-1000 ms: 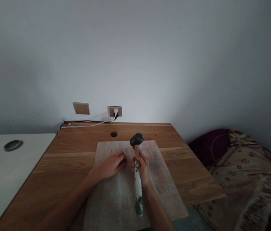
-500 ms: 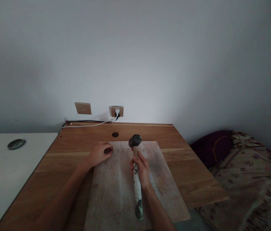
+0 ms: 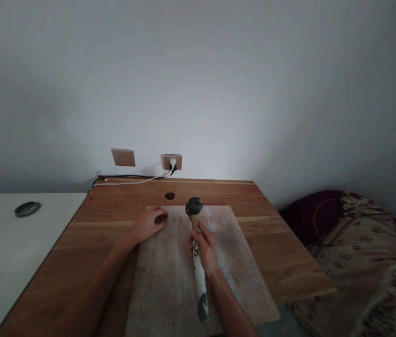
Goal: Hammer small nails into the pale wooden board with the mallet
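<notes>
My right hand (image 3: 204, 248) is wrapped round the upper handle of a hammer (image 3: 198, 276). The hammer has a dark, rounded head and a pale handle with worn paint and a dark end. It is held above a worn, greyish-brown wooden board (image 3: 165, 285), head pointing away from me. At the board's far left corner rests my left hand (image 3: 150, 223), its thumb and fingers curled together at the tips. Whatever lies between those fingertips is too small to make out. Small marks or bits, too fine to identify, dot the board's far edge between the hands.
The board lies on a brown wooden table (image 3: 99, 234) with a round hole (image 3: 170, 196) near the wall. Cables (image 3: 131, 183) run along its back edge to a wall socket (image 3: 172, 162). A white surface (image 3: 4, 252) adjoins at left; patterned bedding (image 3: 363, 252) lies at right.
The hammer's head has swung slightly to the left, with my right hand still round the handle. My left hand stays at the board's far left corner. The whole view has shifted a little.
</notes>
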Tool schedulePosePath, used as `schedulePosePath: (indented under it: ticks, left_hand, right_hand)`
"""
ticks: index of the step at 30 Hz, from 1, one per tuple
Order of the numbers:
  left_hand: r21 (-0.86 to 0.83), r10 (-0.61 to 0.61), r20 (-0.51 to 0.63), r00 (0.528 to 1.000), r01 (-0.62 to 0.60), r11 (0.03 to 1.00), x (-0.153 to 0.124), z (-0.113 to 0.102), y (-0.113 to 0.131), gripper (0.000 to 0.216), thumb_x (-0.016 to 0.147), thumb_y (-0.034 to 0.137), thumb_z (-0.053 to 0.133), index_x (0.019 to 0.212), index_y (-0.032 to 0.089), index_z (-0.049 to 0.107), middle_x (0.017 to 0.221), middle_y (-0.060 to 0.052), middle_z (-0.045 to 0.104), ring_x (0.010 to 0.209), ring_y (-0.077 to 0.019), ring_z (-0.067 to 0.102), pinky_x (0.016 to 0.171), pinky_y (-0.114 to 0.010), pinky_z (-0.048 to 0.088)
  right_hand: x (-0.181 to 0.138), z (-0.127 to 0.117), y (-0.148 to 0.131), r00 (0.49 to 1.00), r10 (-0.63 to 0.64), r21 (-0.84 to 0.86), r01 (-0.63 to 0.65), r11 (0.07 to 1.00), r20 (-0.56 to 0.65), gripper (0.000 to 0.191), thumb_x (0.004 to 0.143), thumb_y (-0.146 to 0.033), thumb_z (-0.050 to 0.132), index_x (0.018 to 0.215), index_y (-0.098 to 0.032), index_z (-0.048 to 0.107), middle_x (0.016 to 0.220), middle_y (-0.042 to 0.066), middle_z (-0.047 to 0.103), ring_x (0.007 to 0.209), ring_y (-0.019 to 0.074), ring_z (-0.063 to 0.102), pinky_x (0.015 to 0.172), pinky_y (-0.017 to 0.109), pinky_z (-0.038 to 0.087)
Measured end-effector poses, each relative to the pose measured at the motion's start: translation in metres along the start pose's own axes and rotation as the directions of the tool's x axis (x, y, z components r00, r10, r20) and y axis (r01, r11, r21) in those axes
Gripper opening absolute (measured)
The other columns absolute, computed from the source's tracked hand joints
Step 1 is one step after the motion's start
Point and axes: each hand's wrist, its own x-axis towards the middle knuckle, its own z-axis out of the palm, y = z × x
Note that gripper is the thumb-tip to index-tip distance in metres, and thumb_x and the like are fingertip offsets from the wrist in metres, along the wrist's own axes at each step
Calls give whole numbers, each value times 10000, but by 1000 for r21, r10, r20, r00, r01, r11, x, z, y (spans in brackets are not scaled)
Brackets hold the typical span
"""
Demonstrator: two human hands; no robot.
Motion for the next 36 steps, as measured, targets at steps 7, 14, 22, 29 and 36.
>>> schedulePosePath:
  ticks: [7,14,22,29,36]
  left_hand:
    - [-103,-15,1,1000,15,995,2,-1,5,314,720,64,589,982,195,700,915,-41,747,861,-202,674,823,-303,498]
    - [-205,-115,-41,993,104,973,1,2,4,282,783,210,675,1063,178,693,851,-44,739,791,-208,680,757,-300,510]
    - [-244,-133,-13,991,126,962,0,3,-3,435,743,193,656,1177,175,672,946,-61,758,897,-252,699,814,-331,513]
    - [-166,-130,-6,991,127,978,2,0,0,389,738,178,672,1126,170,695,954,-62,754,866,-232,695,794,-305,506]
    - [-171,-149,18,989,150,974,1,-4,5,442,712,104,640,1146,172,694,923,-52,764,859,-234,713,784,-296,519]
  right_hand:
    - [-2,7,1,997,34,-25,-32,999,69,438,805,-460,642,1115,-151,668,508,-66,534,374,96,426,368,205,356]
    - [1,28,-9,981,101,-33,-97,995,163,465,777,-473,630,1097,-137,659,486,-73,539,345,92,422,345,203,345]
    - [2,43,7,972,77,-36,-71,997,223,337,778,-479,643,918,-173,622,495,-81,512,336,74,393,330,195,335]
    - [1,41,9,971,95,-32,-90,995,222,384,765,-475,640,975,-154,638,499,-80,517,345,76,402,330,192,353]
    - [1,40,13,966,117,-29,-114,993,229,386,770,-484,651,983,-163,630,490,-86,516,338,74,404,329,184,349]
